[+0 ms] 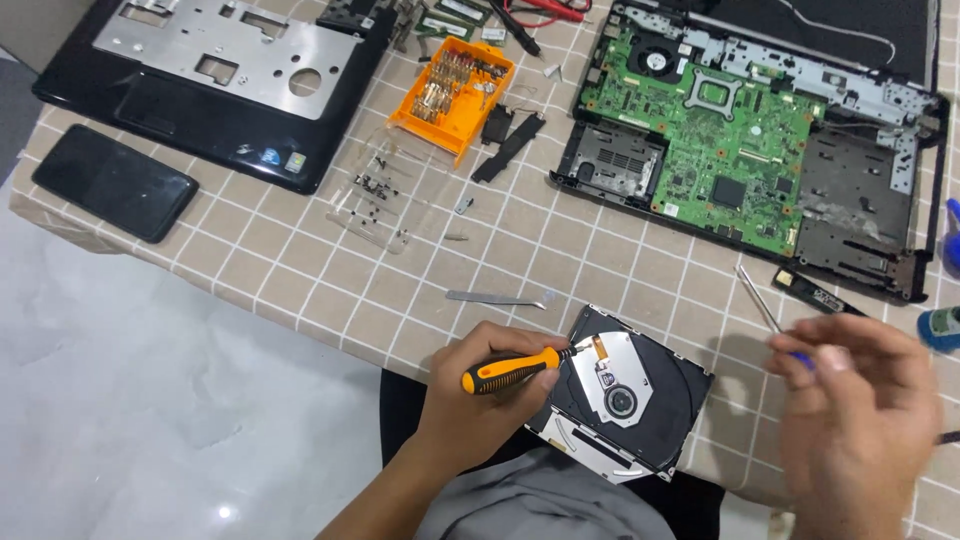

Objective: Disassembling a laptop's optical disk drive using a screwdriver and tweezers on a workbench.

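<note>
- At the far left of the checked tablecloth (300, 270) lies a dark phone (113, 182), and behind it a black laptop palmrest cover (215, 75) with its grey metal plate facing up.
- Next comes an orange bit case (452, 95), open, with a clear plastic lid (375, 190) holding small screws just in front of it.
- Near the table's front edge, the left hand (470, 400) is closed around an orange and black screwdriver (510, 370); its tip touches the upper left corner of the optical drive (620, 395).
- This drive lies flat, its open tray side up, partly over the table edge. It looks light and stiff, but the thin metal cover and the lens part seem fragile, so I judge the side edges to be the safe place to hold it.
- Behind it stands the opened laptop base (750, 140) with the green board visible.
- At the right, the right hand (850, 420) is blurred; the fingers seem loosely curled around a thin tool with a blue handle (800, 358), though the grip I cannot tell exactly.
</note>
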